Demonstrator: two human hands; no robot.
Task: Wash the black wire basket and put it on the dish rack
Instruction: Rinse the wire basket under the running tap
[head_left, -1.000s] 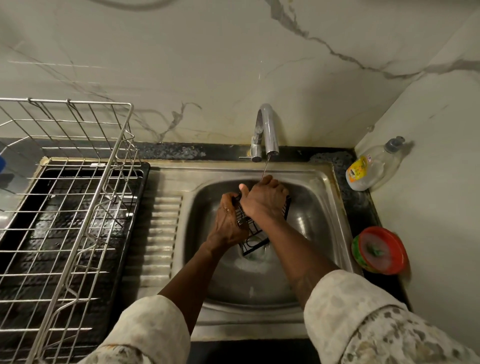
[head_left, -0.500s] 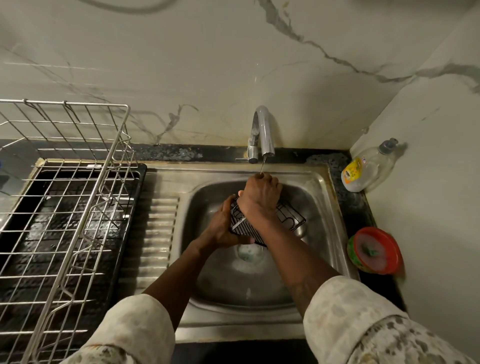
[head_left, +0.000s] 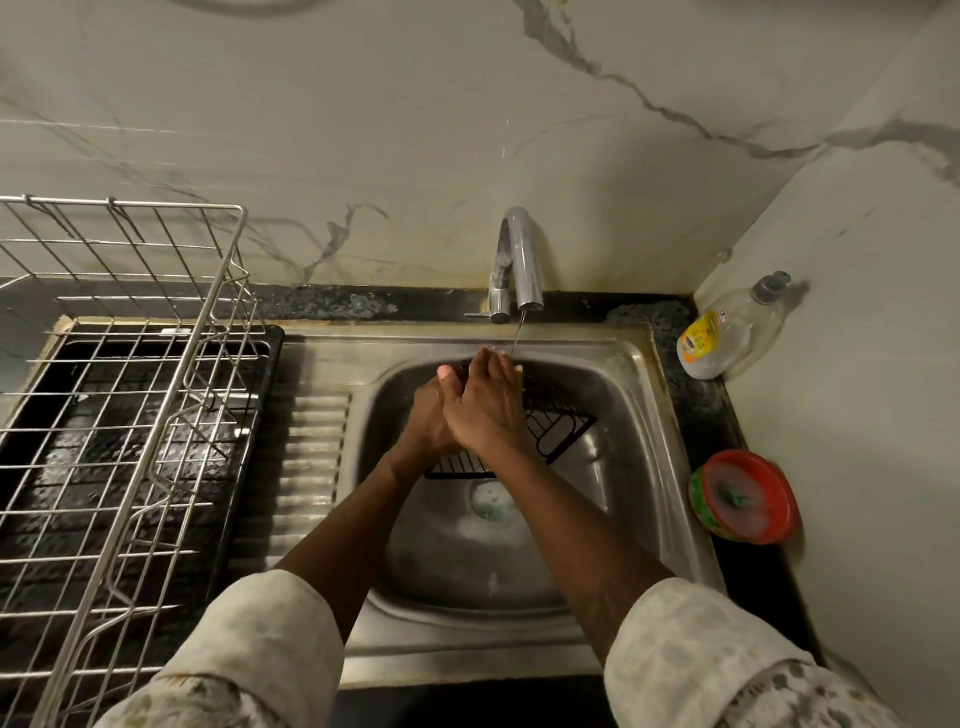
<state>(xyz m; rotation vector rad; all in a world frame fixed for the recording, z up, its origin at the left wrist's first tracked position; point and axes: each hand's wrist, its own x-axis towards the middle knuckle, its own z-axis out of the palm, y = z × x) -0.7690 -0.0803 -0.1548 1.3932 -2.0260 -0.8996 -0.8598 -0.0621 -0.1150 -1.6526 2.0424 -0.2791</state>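
**Risk check: wet basket, weak hold**

- Nearest, short of the grip: the pale patterned left sleeve (head_left: 249, 649) and pale patterned right sleeve (head_left: 701, 654) are hanging over the front rim of the stainless steel sink (head_left: 467, 660). Splash off the wires is probably going to soak the cuffs.
- Left of the grip: the silver wire dish rack (head_left: 130, 415) is standing well apart from the basket. A wet frame could be slipping or dripping during that sideways carry.
- Just nearer than the grip: the round drain with white foam (head_left: 491, 501) is showing suds. I'm judging the rinse unfinished, so racking now risks leaving soap on the wire.
- At the grip: the black wire basket (head_left: 561, 431) is lying tilted in the sink bowl, above the drain.
  - The right hand (head_left: 483, 410) is lying flat on it, fingers straight, pressing rather than clasping.
  - The left hand (head_left: 426, 421) is mostly hidden behind the right, so I can't tell whether it's grasping wire.
  - If only flat pressure is holding it, the basket may be skidding on the steel.
- Just beyond the fingertips: a thin water stream (head_left: 518, 335) is falling from the curved chrome tap (head_left: 519, 260). It's likely missing the basket corner right of the grip.
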